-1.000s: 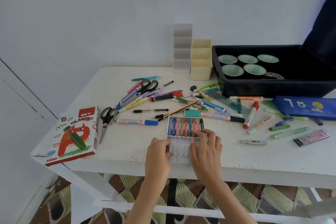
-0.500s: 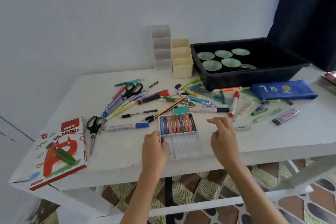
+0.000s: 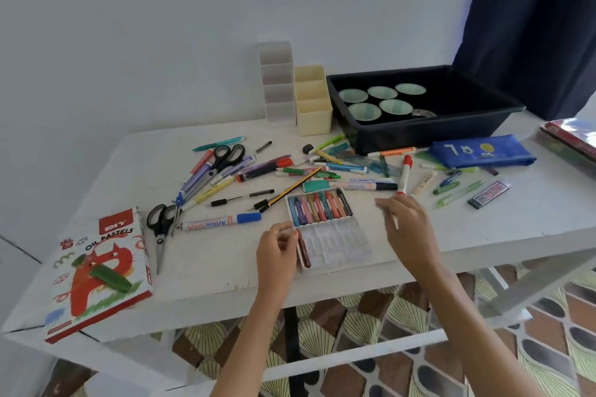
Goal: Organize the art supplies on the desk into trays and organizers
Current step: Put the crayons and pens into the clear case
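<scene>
A white pastel tray (image 3: pixel 342 245) lies near the desk's front edge. Its far half holds a row of coloured oil pastels (image 3: pixel 319 207). A dark brown pastel (image 3: pixel 303 251) lies in the leftmost slot of the near half. My left hand (image 3: pixel 278 253) has its curled fingertips on the tray's left edge, beside that pastel. My right hand (image 3: pixel 408 226) hovers just right of the tray with a short white stick (image 3: pixel 394 221) showing between its fingers. Loose pens and markers (image 3: pixel 258 171) spread behind the tray.
An oil pastels box (image 3: pixel 96 267) sits at the front left, with scissors (image 3: pixel 160 226) beside it. White (image 3: pixel 276 80) and cream (image 3: pixel 313 100) organizers stand at the back. A black bin (image 3: pixel 429 129) holds several cups. A blue pencil case (image 3: pixel 480 151) lies to the right.
My right hand left the tray and moved right over the white stick. My left hand stayed at the tray's left edge. The camera swung right.
</scene>
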`<action>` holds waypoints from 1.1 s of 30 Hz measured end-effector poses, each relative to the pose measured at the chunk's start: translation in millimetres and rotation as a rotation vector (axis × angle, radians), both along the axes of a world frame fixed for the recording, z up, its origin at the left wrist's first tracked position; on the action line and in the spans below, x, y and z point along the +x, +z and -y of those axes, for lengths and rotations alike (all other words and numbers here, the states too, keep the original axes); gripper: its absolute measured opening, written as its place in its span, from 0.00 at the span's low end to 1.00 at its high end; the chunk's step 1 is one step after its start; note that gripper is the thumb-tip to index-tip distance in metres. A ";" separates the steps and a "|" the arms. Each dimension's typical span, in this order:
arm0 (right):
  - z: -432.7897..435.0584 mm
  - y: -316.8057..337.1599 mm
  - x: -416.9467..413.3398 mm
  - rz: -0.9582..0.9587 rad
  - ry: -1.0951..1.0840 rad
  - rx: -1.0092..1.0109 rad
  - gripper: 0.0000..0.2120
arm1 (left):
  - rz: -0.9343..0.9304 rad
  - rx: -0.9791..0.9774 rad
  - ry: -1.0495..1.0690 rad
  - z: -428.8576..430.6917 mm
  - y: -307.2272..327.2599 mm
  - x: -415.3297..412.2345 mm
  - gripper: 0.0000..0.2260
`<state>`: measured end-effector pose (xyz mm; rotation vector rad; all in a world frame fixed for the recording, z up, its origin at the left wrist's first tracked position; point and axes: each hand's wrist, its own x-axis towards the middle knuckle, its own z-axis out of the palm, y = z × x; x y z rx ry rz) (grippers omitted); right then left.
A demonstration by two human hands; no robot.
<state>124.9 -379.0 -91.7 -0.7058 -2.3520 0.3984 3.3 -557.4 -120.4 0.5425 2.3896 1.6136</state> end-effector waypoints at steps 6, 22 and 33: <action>63.7 25.1 -28.5 -0.163 0.159 -0.576 0.16 | -0.072 0.028 0.003 3.7 -10.2 2.4 0.13; 84.5 -0.8 -52.1 0.175 0.282 -0.386 0.15 | -0.091 0.077 0.001 3.9 -14.8 2.1 0.12; 108.6 -41.7 -48.4 0.099 0.196 -0.110 0.13 | -0.108 0.082 0.001 5.0 -14.9 3.5 0.12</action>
